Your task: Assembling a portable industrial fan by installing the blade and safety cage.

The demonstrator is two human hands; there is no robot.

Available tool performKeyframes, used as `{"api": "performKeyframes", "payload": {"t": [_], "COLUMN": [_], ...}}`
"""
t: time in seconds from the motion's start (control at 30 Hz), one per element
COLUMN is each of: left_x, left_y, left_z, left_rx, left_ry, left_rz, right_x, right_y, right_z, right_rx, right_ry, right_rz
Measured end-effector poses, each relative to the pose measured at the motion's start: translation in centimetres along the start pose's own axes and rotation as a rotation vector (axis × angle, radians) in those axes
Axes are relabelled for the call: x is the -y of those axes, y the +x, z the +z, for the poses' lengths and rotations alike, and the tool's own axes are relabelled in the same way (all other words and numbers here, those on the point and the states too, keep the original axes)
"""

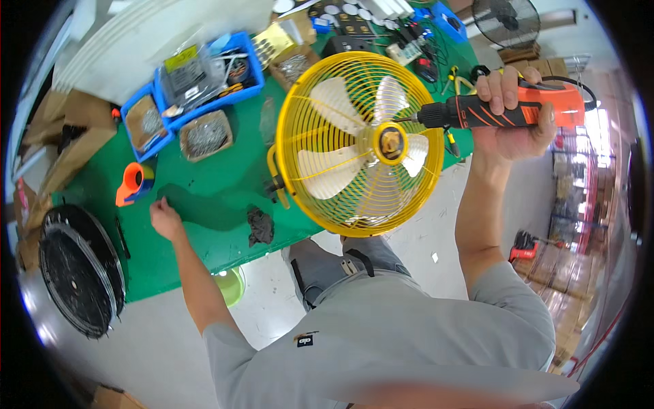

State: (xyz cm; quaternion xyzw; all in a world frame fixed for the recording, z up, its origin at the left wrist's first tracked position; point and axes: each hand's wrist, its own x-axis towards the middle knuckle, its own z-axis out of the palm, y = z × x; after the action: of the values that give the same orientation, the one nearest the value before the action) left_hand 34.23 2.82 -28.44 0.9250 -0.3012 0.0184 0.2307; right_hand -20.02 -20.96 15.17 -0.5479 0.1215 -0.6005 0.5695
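The left hand (165,219) is well apart from the fan; I cannot tell if its fingers pinch something. The right hand (512,112) is wrapped around an electric screwdriver (485,114), its bit (407,119) near the middle of the yellow fan (390,144); straight alignment and light pressure seem best. The green table (204,235) carries the fan and parts boxes (206,136); shelves (572,163) stand far right.

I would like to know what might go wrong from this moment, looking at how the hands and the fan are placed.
The fan might shift under pressure: the right hand holds the power screwdriver against or just over its front, while the left hand is away from it.

The bit could slip and scratch the round badge, since its tip appears right by the badge's edge.

The fan's lower rim appears beyond the green table's edge, so a knock might tip it.
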Motion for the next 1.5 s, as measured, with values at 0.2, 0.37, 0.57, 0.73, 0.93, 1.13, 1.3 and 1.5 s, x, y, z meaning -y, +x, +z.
{"api": "performKeyframes", "payload": {"t": [0.2,0.37,0.57,0.73,0.93,1.13,1.3,1.5], "left_x": [-8.6,-29.3,-44.1,-49.1,-51.8,-53.2,-53.9,-55.4], "left_y": [0.0,-6.6,-15.8,-18.4,-20.1,-21.4,-21.7,-19.4], "left_z": [-5.2,-16.3,-19.2,-19.0,-18.8,-18.0,-17.9,-16.2], "left_rx": [0.113,0.197,0.598,0.711,0.726,0.687,0.737,0.746], "left_ry": [-0.7,-1.194,-1.293,-1.222,-1.206,-1.26,-1.258,-1.222], "left_rz": [-0.233,-0.054,0.347,0.477,0.51,0.54,0.516,0.433], "right_x": [3.6,4.2,3.7,4.2,4.7,4.7,4.9,4.0], "right_y": [-0.3,-0.7,0.1,1.1,1.3,1.0,0.9,1.9], "right_z": [-2.8,-4.5,-5.3,-8.5,-11.5,-13.2,-14.1,-13.9], "right_rx": [-0.003,-0.031,0.063,0.137,0.154,0.14,0.162,0.155], "right_ry": [-0.027,0.048,0.203,0.31,0.326,0.333,0.347,0.318], "right_rz": [-0.059,-0.076,-0.048,-0.05,-0.01,0.012,0.014,-0.011]}}
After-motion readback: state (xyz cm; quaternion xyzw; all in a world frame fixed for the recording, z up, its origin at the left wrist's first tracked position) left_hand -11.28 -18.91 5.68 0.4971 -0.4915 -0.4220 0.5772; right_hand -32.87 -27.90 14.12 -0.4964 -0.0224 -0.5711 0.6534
